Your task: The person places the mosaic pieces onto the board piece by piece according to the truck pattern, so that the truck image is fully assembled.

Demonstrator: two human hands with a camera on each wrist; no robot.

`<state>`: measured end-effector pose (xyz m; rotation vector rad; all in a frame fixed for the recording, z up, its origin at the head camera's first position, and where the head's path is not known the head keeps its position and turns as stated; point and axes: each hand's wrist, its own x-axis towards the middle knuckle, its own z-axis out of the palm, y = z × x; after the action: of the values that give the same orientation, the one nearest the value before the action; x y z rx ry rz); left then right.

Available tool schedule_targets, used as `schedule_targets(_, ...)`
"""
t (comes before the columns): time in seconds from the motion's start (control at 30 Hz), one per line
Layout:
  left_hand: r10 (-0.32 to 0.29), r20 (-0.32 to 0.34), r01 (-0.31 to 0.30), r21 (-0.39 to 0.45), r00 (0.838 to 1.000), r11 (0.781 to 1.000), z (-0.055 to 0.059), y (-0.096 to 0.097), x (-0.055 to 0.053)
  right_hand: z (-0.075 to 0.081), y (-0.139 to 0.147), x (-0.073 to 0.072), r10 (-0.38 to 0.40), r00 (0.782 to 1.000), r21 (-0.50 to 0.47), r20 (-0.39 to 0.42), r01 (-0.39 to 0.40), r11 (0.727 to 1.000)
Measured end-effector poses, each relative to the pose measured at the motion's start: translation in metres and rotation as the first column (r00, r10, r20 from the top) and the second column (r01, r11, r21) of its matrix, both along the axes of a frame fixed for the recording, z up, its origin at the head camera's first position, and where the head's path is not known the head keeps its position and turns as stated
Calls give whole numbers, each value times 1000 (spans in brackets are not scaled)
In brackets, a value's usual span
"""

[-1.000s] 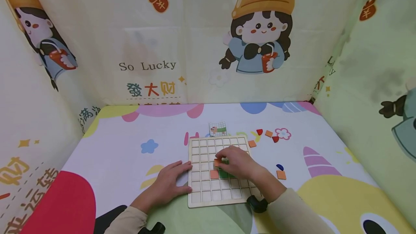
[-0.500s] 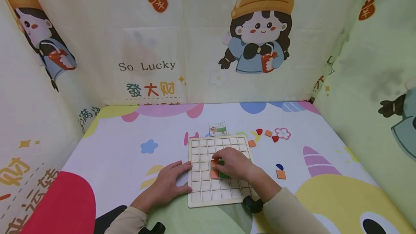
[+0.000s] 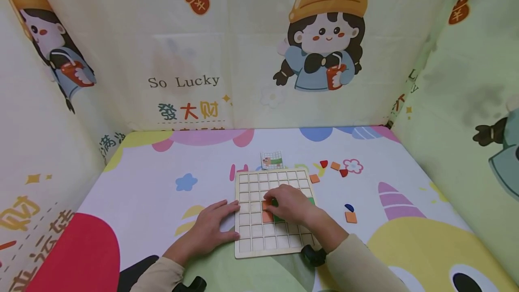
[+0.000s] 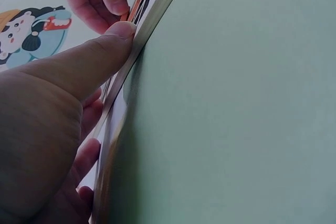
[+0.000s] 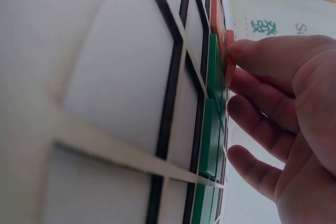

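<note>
– So, what's the right hand pinching?
– An orange tile, over the gridded board, beside green tiles.
– And the left hand?
– Fingers and thumb spread, touching the board's left edge; a picture card lies beyond.

In the head view the right hand hides parts of the green tiles, the pinched orange tile and the board near its right edge. Beyond the board's far edge, the drawing on the card is too small to read fully. The left wrist view crops the left hand; the right wrist view blurs the nearest cells.
</note>
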<state>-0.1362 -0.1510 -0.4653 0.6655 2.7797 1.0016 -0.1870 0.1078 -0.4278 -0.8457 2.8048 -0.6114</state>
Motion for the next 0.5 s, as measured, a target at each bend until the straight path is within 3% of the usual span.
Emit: schedule_targets(0.5, 11, 7, -11, -4, 1000, 1000, 1, 1, 1, -2, -2, -1, -19, 999, 32, -27, 20, 999)
